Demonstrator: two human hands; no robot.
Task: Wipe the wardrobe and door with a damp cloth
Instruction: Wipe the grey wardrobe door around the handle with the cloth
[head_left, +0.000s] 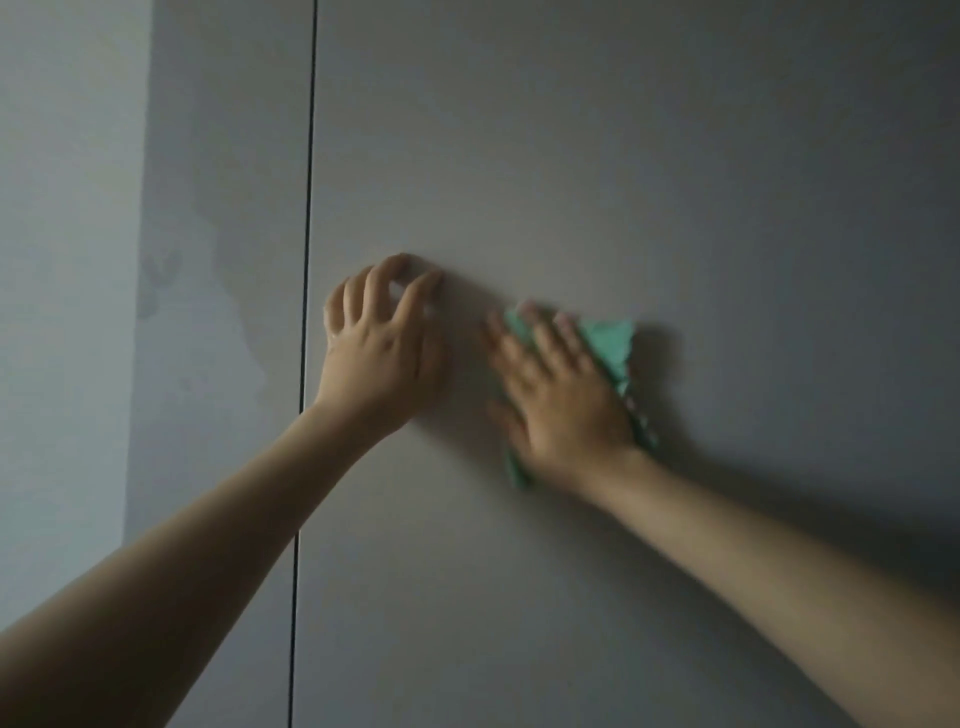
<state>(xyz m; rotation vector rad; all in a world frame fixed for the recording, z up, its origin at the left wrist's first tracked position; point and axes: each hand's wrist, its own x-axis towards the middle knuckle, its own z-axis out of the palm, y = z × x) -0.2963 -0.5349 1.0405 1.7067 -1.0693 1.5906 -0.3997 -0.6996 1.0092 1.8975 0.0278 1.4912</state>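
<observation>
On the wide grey panel (623, 156), right of the black seam (306, 260): both hands working side by side, near each other but apart.

Right hand (561, 400) lies flat on the cloth (608, 343), fingers straight and slightly spread, palm pressing it against the panel. Cloth is green, crumpled, mostly hidden under the hand; a corner sticks out past the fingertips on the right, a thin strip shows along the outer edge of the hand, and a bit pokes out below the heel of the palm. Hand is motion-blurred.

Left hand (379, 343) holds nothing. Fingers arched, only the tips touching the panel, palm lifted off. Its little-finger side sits just right of the seam, not across it.

Seam runs top to bottom of frame. Left of it, a narrower grey panel (218, 182) with faint blotchy marks, then a paler wall strip (67, 260) at the far left edge.

Plenty of bare panel above, below and right of the cloth. Can't tell if it's wardrobe or door.
</observation>
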